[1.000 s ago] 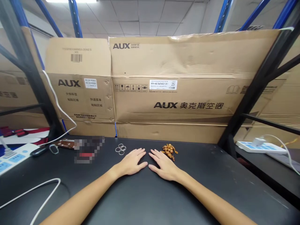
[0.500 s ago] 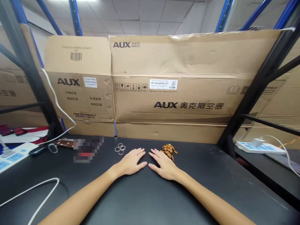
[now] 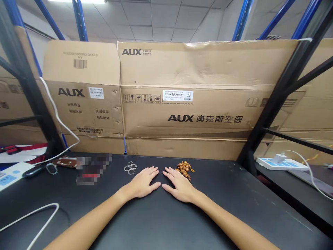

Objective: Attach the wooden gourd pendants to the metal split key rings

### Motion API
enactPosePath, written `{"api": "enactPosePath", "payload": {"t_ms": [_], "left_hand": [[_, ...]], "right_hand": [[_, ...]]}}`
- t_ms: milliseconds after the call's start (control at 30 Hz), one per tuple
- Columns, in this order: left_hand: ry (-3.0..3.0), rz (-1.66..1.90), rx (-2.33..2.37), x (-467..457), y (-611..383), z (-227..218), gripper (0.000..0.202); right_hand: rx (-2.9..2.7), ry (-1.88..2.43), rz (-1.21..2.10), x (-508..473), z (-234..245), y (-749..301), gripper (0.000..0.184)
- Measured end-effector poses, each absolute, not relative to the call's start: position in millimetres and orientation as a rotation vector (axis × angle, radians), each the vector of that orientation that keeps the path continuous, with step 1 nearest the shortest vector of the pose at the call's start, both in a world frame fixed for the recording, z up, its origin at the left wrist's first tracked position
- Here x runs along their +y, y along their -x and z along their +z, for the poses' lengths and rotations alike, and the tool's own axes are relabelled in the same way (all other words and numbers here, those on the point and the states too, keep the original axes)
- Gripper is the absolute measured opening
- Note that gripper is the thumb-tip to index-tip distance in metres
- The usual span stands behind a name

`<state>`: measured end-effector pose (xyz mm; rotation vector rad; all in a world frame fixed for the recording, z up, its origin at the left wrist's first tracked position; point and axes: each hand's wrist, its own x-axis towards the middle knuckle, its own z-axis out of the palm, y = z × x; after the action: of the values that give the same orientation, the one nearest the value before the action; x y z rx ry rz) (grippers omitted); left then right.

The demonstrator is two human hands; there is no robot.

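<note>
My left hand [image 3: 142, 182] lies palm down on the black tabletop [image 3: 145, 222], fingers stretched out and holding nothing. Just beyond it to the left are several thin silver metal rings [image 3: 130, 167], some overlapping. My right hand [image 3: 179, 185] also rests flat, its fingers extended toward the left hand, with a small gap between the two. Behind the right hand sits a bunch of brown wooden beads [image 3: 184, 168] with a yellowish cord loop; the hand hides part of it, and whether they touch I cannot tell.
Cardboard panels [image 3: 208, 69] stand along the back edge. Left are a pixelated item [image 3: 91, 170], a brown strap-like item [image 3: 65, 162], a dark object with a metal loop [image 3: 33, 172], a power strip [image 3: 10, 177] and a white cable [image 3: 49, 208]. Right, past a black post [image 3: 262, 114], lies another power strip [image 3: 283, 164].
The view has shifted slightly, so the scene sits a little further left and lower. Both hands stay flat in the same place on the table; the rings and beads have not moved.
</note>
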<state>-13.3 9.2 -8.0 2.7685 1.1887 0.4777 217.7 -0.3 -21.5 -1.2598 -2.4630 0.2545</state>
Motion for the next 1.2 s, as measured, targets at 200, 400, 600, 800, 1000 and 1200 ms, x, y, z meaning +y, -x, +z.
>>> {"api": "enactPosePath", "payload": {"t_ms": [200,400,600,800,1000,1200], "left_hand": [[-2.773,0.475,1.189,10,13,-8,0.057],[-2.805,0.467,1.190,11,13,-10,0.055],[-2.891,0.522,1.610,15,18,9,0.035],[-2.666,0.248,2.285,22,37,17,0.023],[-2.672,0.163,2.227,28,41,7,0.026],[-2.695,0.174,2.189,25,37,12,0.025]], "right_hand": [[-2.469,1.272,0.260,-1,-19,-217,0.062],[-2.469,1.285,0.300,-2,-18,-217,0.063],[-2.469,1.300,0.308,-2,-17,-217,0.064],[-2.464,1.274,0.273,-1,-21,-218,0.064],[-2.374,1.159,0.033,-1,-17,-222,0.043],[-2.051,1.463,-0.314,13,-2,-245,0.021]]}}
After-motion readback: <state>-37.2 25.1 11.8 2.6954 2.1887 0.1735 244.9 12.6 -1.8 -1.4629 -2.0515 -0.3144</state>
